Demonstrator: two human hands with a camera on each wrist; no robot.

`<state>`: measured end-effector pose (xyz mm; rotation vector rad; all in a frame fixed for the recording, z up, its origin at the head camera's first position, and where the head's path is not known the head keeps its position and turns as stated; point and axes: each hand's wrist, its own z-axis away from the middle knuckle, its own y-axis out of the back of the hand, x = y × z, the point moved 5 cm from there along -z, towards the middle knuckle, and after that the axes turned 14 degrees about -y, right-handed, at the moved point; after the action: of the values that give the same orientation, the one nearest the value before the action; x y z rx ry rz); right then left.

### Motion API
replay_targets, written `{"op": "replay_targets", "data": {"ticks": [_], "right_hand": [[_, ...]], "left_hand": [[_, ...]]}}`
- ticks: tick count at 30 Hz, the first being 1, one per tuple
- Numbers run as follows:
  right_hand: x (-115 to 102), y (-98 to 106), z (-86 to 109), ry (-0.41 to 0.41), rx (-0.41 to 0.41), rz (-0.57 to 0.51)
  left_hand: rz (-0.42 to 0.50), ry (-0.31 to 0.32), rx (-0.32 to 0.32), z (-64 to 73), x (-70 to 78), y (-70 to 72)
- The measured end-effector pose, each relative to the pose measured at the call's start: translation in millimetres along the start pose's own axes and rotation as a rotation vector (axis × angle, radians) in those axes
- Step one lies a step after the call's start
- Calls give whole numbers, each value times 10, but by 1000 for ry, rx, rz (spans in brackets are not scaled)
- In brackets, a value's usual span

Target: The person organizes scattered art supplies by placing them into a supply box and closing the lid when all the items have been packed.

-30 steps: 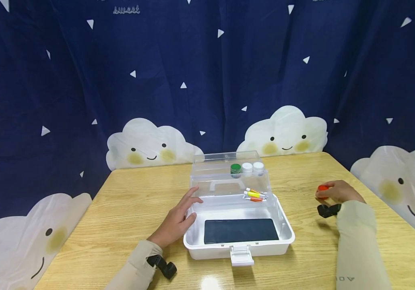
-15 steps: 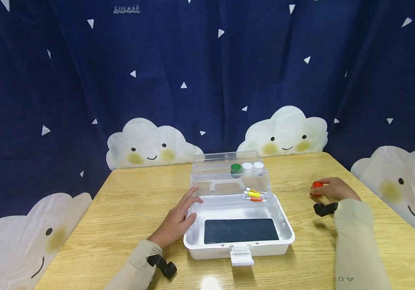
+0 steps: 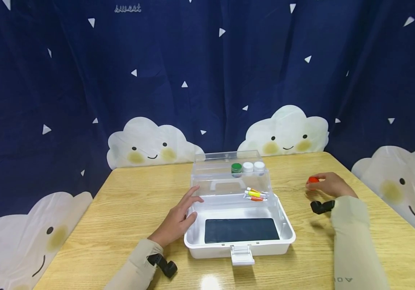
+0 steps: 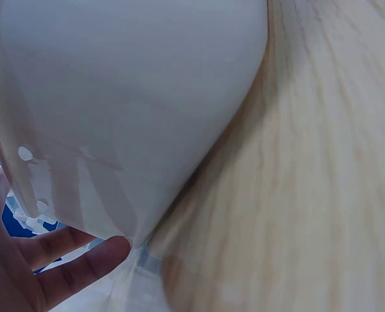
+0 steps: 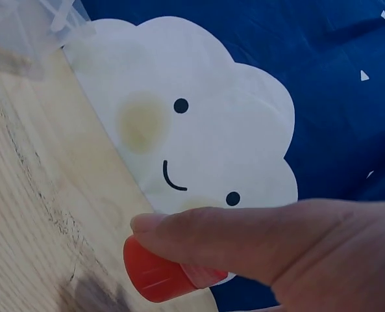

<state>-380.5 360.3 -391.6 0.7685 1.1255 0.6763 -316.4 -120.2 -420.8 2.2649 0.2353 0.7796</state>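
Observation:
My right hand (image 3: 334,185) pinches a small red-capped jar (image 3: 313,180) above the right part of the table. In the right wrist view the thumb lies along the jar's red lid (image 5: 156,273). My left hand (image 3: 175,219) rests at the left rim of a white storage box (image 3: 241,251), fingers spread and loosely bent. The left wrist view shows its fingertips (image 4: 111,253) by the far corner of the box's side. The box's clear lid and trays stand folded back. A green-lidded jar (image 3: 236,168), two white-lidded jars (image 3: 253,167) and several paint tubes (image 3: 255,194) sit in the trays.
A dark flat rectangle (image 3: 241,230) lies on the box floor. The box's white latch (image 3: 242,255) hangs at the front. Beneath is a wooden table (image 3: 138,189); a navy curtain (image 3: 167,52) with cloud prints hangs behind and at the sides.
My right hand has moved left and slightly away from me across the table, carrying the red-capped jar toward the box. The left hand stays at the box's rim.

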Motion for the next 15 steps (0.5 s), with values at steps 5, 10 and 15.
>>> {"op": "replay_targets", "data": {"ticks": [5, 10, 15], "right_hand": [[-64, 5, -1, 22, 22, 17], [-173, 22, 21, 72, 68, 16], [-264, 44, 57, 76, 90, -8]], "left_hand": [[-4, -2, 12, 2, 9, 2], [-7, 1, 9, 8, 5, -2], [-8, -1, 8, 6, 4, 1]]}}
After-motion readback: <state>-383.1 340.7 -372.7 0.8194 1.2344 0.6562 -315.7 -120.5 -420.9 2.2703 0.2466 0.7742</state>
